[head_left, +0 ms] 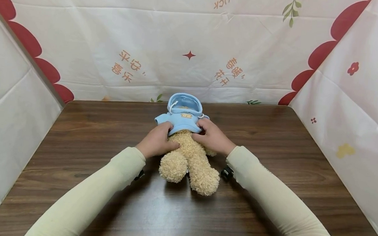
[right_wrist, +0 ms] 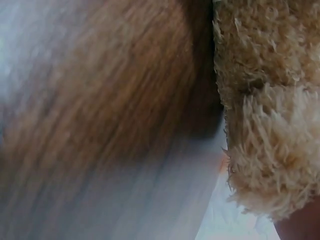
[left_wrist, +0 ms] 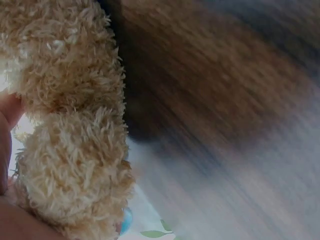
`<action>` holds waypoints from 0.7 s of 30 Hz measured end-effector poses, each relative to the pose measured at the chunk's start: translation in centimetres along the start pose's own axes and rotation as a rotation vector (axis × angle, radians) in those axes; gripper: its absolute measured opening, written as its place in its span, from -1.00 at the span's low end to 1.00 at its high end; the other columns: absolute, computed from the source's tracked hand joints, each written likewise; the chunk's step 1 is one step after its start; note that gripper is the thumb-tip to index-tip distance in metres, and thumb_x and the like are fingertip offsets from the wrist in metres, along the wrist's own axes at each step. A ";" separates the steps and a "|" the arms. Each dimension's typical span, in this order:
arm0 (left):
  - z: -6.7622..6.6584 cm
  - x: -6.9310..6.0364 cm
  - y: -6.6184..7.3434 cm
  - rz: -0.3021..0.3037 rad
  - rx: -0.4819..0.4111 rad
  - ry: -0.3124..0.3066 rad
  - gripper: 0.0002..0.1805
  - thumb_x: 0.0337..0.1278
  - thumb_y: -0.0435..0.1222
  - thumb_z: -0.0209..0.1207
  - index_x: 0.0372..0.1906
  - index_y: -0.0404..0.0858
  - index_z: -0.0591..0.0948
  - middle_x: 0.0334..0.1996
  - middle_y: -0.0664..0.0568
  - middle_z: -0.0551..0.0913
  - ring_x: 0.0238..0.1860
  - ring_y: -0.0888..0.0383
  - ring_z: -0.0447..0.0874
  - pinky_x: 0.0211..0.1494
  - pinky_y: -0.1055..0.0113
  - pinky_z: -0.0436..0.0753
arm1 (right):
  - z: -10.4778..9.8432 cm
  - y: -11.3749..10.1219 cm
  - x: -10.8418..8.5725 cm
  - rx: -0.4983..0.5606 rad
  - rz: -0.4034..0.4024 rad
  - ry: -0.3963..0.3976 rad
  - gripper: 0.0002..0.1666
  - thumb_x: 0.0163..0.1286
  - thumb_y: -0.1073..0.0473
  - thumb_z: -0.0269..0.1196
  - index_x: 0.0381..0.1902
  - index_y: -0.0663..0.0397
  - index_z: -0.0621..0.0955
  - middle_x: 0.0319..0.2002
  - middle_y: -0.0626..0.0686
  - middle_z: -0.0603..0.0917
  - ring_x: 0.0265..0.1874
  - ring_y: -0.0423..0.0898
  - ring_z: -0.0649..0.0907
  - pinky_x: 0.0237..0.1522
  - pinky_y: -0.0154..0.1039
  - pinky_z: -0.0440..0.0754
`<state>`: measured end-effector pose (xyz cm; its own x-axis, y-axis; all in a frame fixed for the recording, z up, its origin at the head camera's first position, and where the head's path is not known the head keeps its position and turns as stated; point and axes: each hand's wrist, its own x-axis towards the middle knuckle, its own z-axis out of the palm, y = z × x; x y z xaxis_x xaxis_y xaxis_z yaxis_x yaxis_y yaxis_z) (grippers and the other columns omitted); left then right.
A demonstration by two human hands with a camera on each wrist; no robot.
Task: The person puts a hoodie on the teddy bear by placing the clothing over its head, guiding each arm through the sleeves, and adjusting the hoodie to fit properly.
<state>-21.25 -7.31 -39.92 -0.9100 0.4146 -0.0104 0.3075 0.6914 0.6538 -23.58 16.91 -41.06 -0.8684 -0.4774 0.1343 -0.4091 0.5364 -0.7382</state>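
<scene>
Two hands (head_left: 157, 139) (head_left: 216, 137) hold one plush toy (head_left: 190, 152) and one blue hoodie (head_left: 183, 123).

A: Please, what carries the things?
B: A worktop (head_left: 95, 127), dark brown, with streaks of wood grain and a pale shine on its near part.
A: And what is directly on it?
B: One plush toy (head_left: 187, 144) in a blue hoodie (head_left: 185, 122), legs (head_left: 204, 179) toward the near side. Exactly which parts touch the wood, I cannot tell.
</scene>
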 end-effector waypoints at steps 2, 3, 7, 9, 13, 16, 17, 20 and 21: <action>0.0 0.0 0.0 -0.003 -0.008 0.002 -0.51 0.04 -0.13 0.41 -0.08 -0.25 0.40 -0.22 -0.04 0.49 -0.22 0.03 0.45 -0.13 0.15 0.47 | 0.0 0.0 0.1 -0.005 -0.020 0.005 -0.69 0.39 0.15 0.26 -0.40 0.13 0.36 -0.27 0.09 0.35 -0.24 -0.04 0.35 -0.24 -0.12 0.32; 0.0 0.0 0.1 -0.004 -0.011 0.002 -0.50 0.05 -0.13 0.40 -0.06 -0.25 0.40 -0.20 -0.05 0.49 -0.21 0.03 0.45 -0.12 0.15 0.47 | 0.0 0.0 0.1 -0.006 -0.023 0.010 -0.70 0.39 0.16 0.27 -0.40 0.13 0.37 -0.26 0.08 0.36 -0.23 -0.04 0.36 -0.23 -0.13 0.33; 0.0 0.0 0.0 0.006 -0.020 0.005 -0.49 0.07 -0.14 0.40 -0.03 -0.25 0.38 -0.19 -0.05 0.47 -0.20 0.03 0.45 -0.12 0.14 0.46 | 0.2 -0.3 0.0 0.013 -0.016 0.018 -0.76 0.40 0.18 0.24 -0.29 0.17 0.39 -0.33 0.11 0.40 -0.36 -0.04 0.42 -0.31 -0.16 0.38; 0.0 0.1 -0.1 0.023 -0.015 0.010 -0.51 0.08 -0.15 0.40 -0.07 -0.24 0.37 -0.23 -0.05 0.46 -0.22 0.03 0.43 -0.15 0.14 0.45 | 0.4 -0.6 0.0 0.017 -0.006 0.024 -0.79 0.41 0.18 0.23 -0.21 0.14 0.41 -0.38 0.10 0.42 -0.44 -0.04 0.44 -0.37 -0.18 0.41; 0.1 0.1 -0.5 0.074 0.014 0.032 -0.58 0.08 -0.17 0.40 -0.23 -0.23 0.37 -0.32 -0.04 0.41 -0.30 0.04 0.37 -0.24 0.16 0.39 | 0.7 -0.8 0.1 0.028 -0.009 0.038 -0.84 0.42 0.21 0.21 -0.16 0.05 0.43 -0.38 0.10 0.43 -0.48 -0.03 0.45 -0.40 -0.18 0.42; 0.3 -0.1 -0.5 0.118 0.041 0.062 -0.60 0.07 -0.19 0.40 -0.36 -0.22 0.36 -0.37 -0.03 0.39 -0.33 0.05 0.32 -0.27 0.18 0.35 | 0.8 -0.7 0.2 0.035 -0.036 0.054 -0.84 0.41 0.24 0.22 -0.22 0.14 0.43 -0.32 0.11 0.41 -0.40 -0.01 0.44 -0.34 -0.17 0.40; 0.4 -0.1 -0.5 0.130 0.045 0.071 -0.59 0.06 -0.20 0.41 -0.40 -0.22 0.35 -0.39 -0.03 0.38 -0.34 0.05 0.31 -0.28 0.19 0.34 | 0.9 -0.6 0.3 0.036 -0.046 0.058 -0.83 0.40 0.25 0.23 -0.25 0.17 0.43 -0.30 0.12 0.40 -0.37 -0.01 0.43 -0.33 -0.17 0.40; 0.6 -0.2 -0.5 0.145 0.045 0.091 -0.56 0.06 -0.22 0.42 -0.48 -0.22 0.32 -0.42 -0.02 0.35 -0.37 0.06 0.29 -0.29 0.21 0.32 | 0.8 -0.6 0.3 0.030 -0.062 0.060 -0.76 0.38 0.25 0.26 -0.35 0.20 0.39 -0.30 0.10 0.36 -0.34 -0.02 0.39 -0.30 -0.15 0.36; 0.7 -0.2 -0.5 0.146 0.045 0.097 -0.55 0.05 -0.22 0.42 -0.50 -0.21 0.30 -0.42 -0.01 0.33 -0.38 0.07 0.29 -0.30 0.22 0.32 | 0.8 -0.6 0.3 0.030 -0.064 0.059 -0.74 0.37 0.24 0.27 -0.37 0.19 0.38 -0.31 0.10 0.35 -0.34 -0.02 0.39 -0.30 -0.15 0.35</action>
<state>-21.04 -7.34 -40.76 -0.8764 0.4555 0.1565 0.4488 0.6545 0.6084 -23.36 15.86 -41.08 -0.8558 -0.4682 0.2199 -0.4566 0.4841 -0.7464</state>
